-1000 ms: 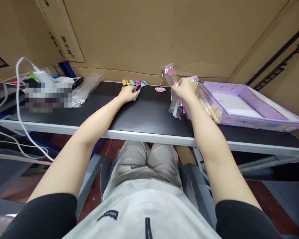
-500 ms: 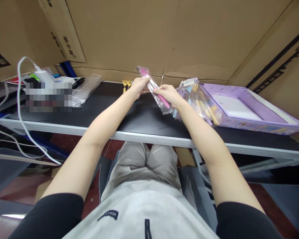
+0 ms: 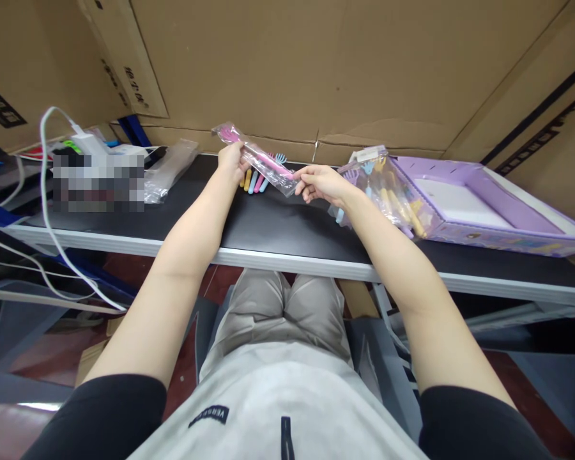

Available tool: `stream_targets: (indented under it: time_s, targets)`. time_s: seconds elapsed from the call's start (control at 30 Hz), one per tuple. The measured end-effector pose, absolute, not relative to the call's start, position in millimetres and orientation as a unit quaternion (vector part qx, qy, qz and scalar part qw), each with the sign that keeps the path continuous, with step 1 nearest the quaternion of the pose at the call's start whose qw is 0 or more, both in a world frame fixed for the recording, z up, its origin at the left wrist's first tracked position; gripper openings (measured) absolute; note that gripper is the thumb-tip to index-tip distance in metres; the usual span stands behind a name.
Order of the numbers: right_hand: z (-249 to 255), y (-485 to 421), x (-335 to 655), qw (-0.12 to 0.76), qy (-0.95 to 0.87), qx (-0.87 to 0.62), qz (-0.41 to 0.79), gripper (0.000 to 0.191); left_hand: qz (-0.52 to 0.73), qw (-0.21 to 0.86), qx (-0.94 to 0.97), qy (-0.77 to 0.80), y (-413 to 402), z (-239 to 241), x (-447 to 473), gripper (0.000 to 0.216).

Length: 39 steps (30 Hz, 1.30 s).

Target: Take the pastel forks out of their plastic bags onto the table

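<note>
A pink back scratcher [image 3: 273,167] with a rake-like head lies inside a clear plastic sleeve [image 3: 283,186], held slantwise above the table. My left hand [image 3: 232,161] is closed around the sleeve just below the head, at the upper left. At the lower right end, my right hand [image 3: 323,182] pinches the sleeve near the handle's tip with thumb and index finger; its other fingers are curled loosely. Beneath the sleeve, a row of several yellow, blue and pink back scratchers [image 3: 252,183] lies on the table, partly hidden by the sleeve and my left hand.
Several wrapped back scratchers [image 3: 383,191] are heaped right of my right hand, against an open purple box [image 3: 508,239]. Empty-looking clear sleeves [image 3: 172,167] lie at left, near a white charger and cable [image 3: 45,191]. Cardboard [image 3: 287,70] walls the black table's [image 3: 287,223] back.
My left hand has moved left with the sleeve's head end, and the sleeve lies flatter. My right hand has shifted to its lower end. More of the row beneath shows.
</note>
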State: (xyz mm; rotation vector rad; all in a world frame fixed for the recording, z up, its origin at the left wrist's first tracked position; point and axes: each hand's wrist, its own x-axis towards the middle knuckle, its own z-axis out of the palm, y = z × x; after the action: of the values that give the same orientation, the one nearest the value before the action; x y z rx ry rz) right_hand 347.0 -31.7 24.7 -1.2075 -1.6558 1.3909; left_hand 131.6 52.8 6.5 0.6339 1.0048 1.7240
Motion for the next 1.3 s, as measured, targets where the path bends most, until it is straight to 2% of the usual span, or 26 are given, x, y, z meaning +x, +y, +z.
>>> stream_targets:
  time_s: [0.17, 0.5, 0.67, 1.0, 1.3]
  targets:
    - [22.2, -29.2, 347.4, 0.325, -0.642, -0.458, 0.521, 0.013, 0.713, 0.512, 0.252, 0.407, 53.2, 7.7, 128.8, 0.018]
    - [19.9, -25.4, 346.7, 0.391, -0.642, -0.465, 0.469, 0.031, 0.705, 0.523, 0.285, 0.384, 51.2, 7.9, 140.6, 0.027]
    - [19.9, -23.4, 347.6, 0.386, -0.643, -0.471, 0.465, 0.038, 0.698, 0.516, 0.297, 0.398, 48.0, 10.6, 141.2, 0.018]
    - [18.0, -21.1, 349.3, 0.378, -0.651, -0.474, 0.457, 0.024, 0.707, 0.495, 0.289, 0.414, 46.4, 14.1, 134.9, 0.011]
    - [17.6, -24.1, 350.6, 0.312, -0.679, -0.472, 0.468, 0.019, 0.761, 0.510, 0.193, 0.352, 59.5, 13.6, 132.1, 0.011]
